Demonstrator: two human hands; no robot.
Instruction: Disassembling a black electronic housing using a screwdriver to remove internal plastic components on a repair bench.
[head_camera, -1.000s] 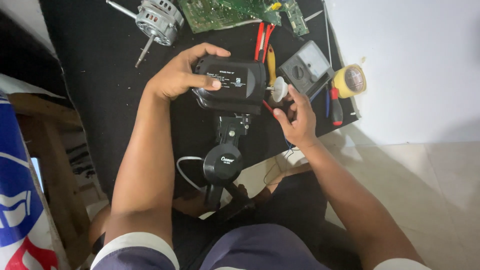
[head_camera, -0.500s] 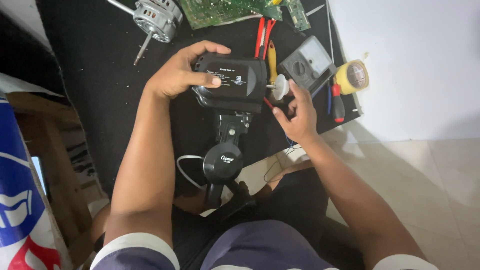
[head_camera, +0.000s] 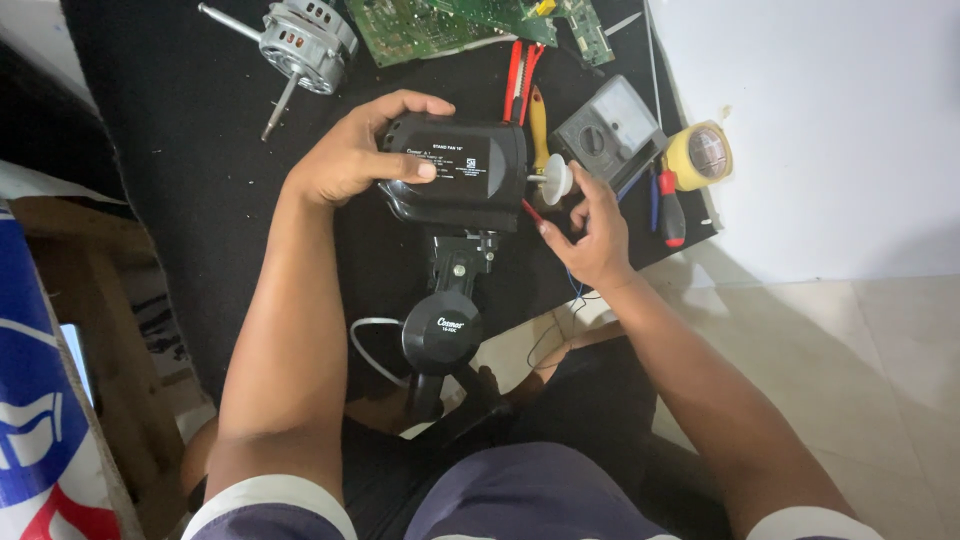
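My left hand (head_camera: 350, 155) grips the black motor housing (head_camera: 455, 170) of a stand fan from its left side, thumb laid across the top. The housing sits on a black neck joint (head_camera: 455, 265) above a round black base piece (head_camera: 441, 333). A white knob (head_camera: 556, 180) sticks out on a short shaft at the housing's right end. My right hand (head_camera: 590, 235) is just below and right of that knob, fingers spread, fingertips close to it but holding nothing.
On the black mat (head_camera: 160, 150) lie a bare electric motor with shaft (head_camera: 300, 42), a green circuit board (head_camera: 440, 22), red-handled pliers (head_camera: 518, 70), a grey multimeter (head_camera: 605, 130), a yellow tape roll (head_camera: 698, 155) and a red screwdriver (head_camera: 670, 205). A white cable (head_camera: 365, 345) loops near the base.
My right hand has come off the white knob and dropped slightly down and right, fingers now spread. The left hand still grips the housing.
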